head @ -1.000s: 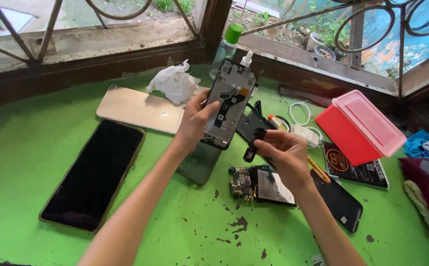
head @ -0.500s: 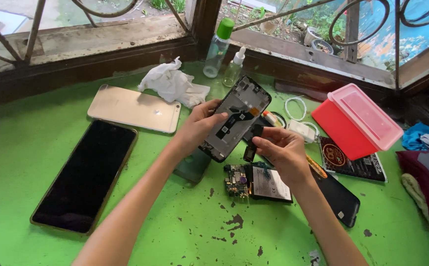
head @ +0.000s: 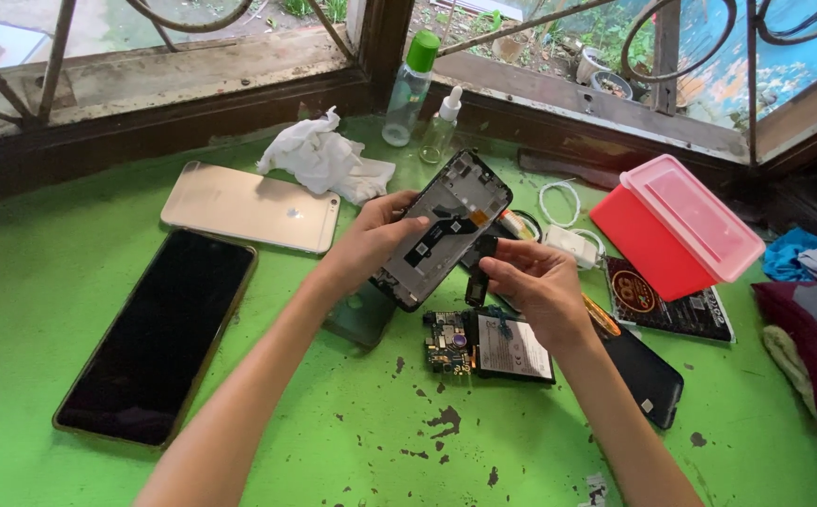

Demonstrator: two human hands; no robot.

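My left hand grips an opened phone frame, tilted with its stripped inner side toward me, above the green table. My right hand pinches a small dark part at the frame's lower right edge. Just below my hands lie a circuit board and a flat battery side by side.
A black phone lies at the left, a gold phone face down behind it, beside a crumpled white cloth. Two clear bottles stand by the window. A red box with pink lid, white cable and dark phone cover sit right.
The phone frame has come lower and tilted flatter in my left hand. My right hand has stayed at its lower edge with the small dark part.
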